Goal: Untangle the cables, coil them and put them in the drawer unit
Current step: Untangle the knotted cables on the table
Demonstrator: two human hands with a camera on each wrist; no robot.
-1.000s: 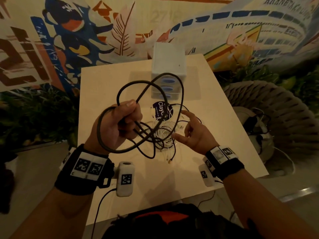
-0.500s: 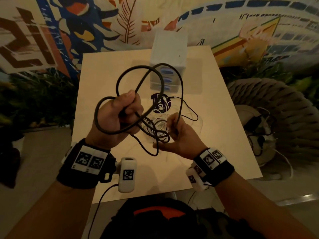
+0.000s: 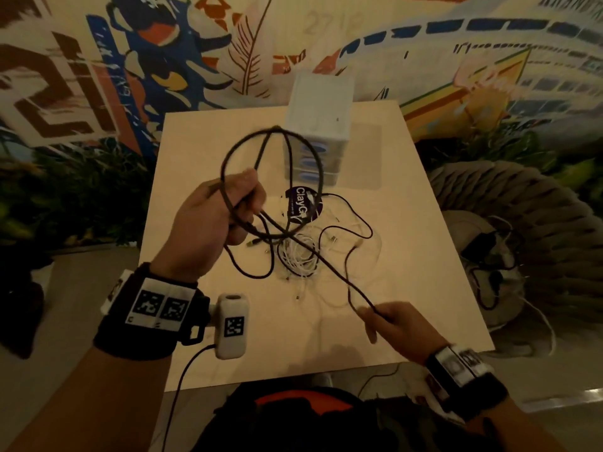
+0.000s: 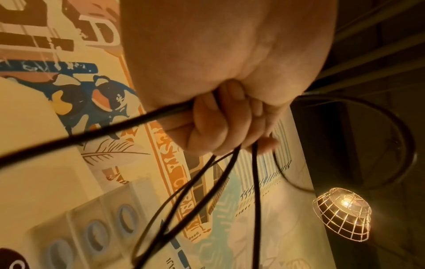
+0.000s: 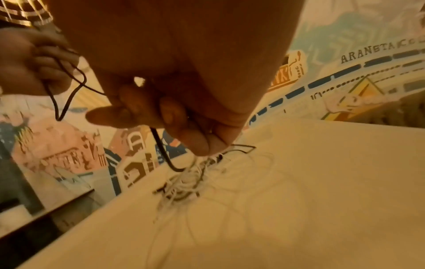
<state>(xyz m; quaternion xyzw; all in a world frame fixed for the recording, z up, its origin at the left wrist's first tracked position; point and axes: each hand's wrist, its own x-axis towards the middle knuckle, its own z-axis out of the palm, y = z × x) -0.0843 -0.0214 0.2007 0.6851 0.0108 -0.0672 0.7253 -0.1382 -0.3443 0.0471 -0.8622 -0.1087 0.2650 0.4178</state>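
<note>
My left hand (image 3: 241, 210) grips a thick black cable (image 3: 270, 177) that stands up in loops above the beige table (image 3: 408, 197). In the left wrist view its fingers (image 4: 220, 127) curl round the black cable (image 4: 92, 132). One strand runs taut, down and to the right, to my right hand (image 3: 375, 313), which pinches it near the table's front edge. A tangle of white and thin black cables (image 3: 300, 256) lies on the table between the hands, and shows as the white tangle (image 5: 184, 183) in the right wrist view. The white drawer unit (image 3: 319, 125) stands at the back, its drawers closed.
A round dark label (image 3: 303, 205) lies in front of the drawer unit. A woven seat (image 3: 522, 203) with dark gear on it stands right of the table. A painted wall runs behind. A dark bag (image 3: 293, 415) sits below the table's near edge.
My right hand has left the tangle and moved back toward the near right, drawing a black strand out taut. My left hand still holds the loops, now smaller.
</note>
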